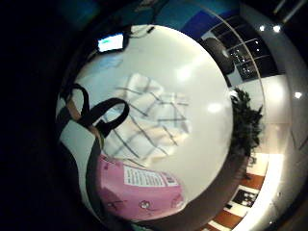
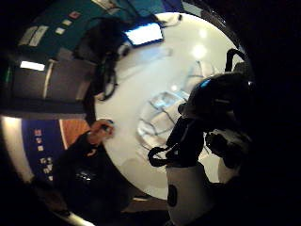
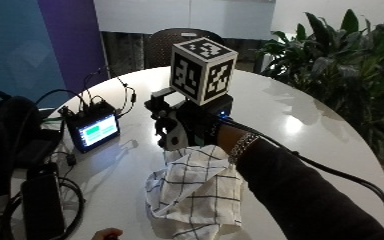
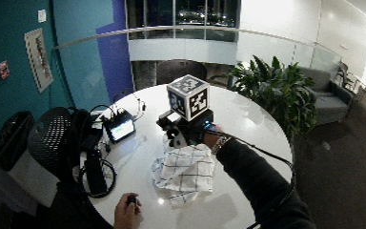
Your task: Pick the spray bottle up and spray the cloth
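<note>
One risk stands out: the right hand (image 3: 198, 122), seemingly wrapped round the spray bottle (image 1: 137, 192) above the cloth (image 3: 195, 192), could aim the nozzle wide and wet the table (image 3: 292, 125).

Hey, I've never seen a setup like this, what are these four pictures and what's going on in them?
No robot here: a person works at a round white table. The right hand wears a black glove with cameras. The two round pictures look out from that palm; the other two are room cameras, one wider. A checked cloth lies crumpled on the table beside a small screen. A pink spray bottle sits close against the palm, seemingly held, though the fingers are hidden. The other hand rests at the table's edge.
</note>
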`<state>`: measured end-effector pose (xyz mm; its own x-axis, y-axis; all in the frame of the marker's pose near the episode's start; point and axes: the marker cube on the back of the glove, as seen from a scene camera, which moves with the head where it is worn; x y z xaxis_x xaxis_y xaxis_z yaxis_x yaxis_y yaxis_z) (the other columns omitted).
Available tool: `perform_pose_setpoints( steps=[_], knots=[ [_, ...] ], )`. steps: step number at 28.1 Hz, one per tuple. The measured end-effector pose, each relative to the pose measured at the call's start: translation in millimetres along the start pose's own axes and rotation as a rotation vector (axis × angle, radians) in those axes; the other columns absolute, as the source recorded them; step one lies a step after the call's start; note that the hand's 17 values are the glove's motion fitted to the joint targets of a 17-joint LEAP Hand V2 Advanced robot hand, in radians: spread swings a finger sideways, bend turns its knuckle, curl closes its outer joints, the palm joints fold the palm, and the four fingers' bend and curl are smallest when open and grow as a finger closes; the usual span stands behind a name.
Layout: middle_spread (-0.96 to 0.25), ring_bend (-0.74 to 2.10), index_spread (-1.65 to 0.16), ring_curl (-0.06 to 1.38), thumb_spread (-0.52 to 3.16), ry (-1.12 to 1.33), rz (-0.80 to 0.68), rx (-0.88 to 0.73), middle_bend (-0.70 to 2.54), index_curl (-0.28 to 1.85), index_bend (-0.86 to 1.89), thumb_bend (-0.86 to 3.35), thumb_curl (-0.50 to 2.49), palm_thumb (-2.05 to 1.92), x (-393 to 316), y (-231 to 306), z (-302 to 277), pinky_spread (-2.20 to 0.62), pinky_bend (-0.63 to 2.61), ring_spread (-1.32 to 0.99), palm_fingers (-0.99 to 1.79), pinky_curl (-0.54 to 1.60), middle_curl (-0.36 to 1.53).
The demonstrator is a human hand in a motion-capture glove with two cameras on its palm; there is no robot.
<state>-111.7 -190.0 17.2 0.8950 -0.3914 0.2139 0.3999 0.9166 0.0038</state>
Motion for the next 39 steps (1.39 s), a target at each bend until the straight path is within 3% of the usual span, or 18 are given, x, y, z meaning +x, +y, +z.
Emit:
perform_pose_setpoints(
  steps=[8,14,20,39],
  knots=[
    [-0.21,0.64,-0.30,0.47,0.36,-0.493,-0.089,0.208,0.63,0.66,0.32,-0.04,0.74,0.87,-43,-24,7,-0.35,0.52,-0.22,1.36,0.41,0.58],
    [-0.21,0.64,-0.31,0.47,0.36,-0.761,-0.036,0.434,0.64,0.67,0.33,-0.03,0.75,0.87,-62,-36,22,-0.34,0.51,-0.21,1.36,0.41,0.59],
    [-0.21,0.64,-0.31,0.47,0.36,-1.020,0.011,0.505,0.64,0.67,0.32,-0.04,0.76,0.87,-82,-45,37,-0.34,0.52,-0.21,1.36,0.41,0.59],
    [-0.20,0.64,-0.30,0.47,0.40,-1.049,0.035,0.527,0.63,0.68,0.31,-0.04,0.77,0.85,-83,-35,68,-0.34,0.53,-0.20,1.35,0.42,0.59]
  ],
)
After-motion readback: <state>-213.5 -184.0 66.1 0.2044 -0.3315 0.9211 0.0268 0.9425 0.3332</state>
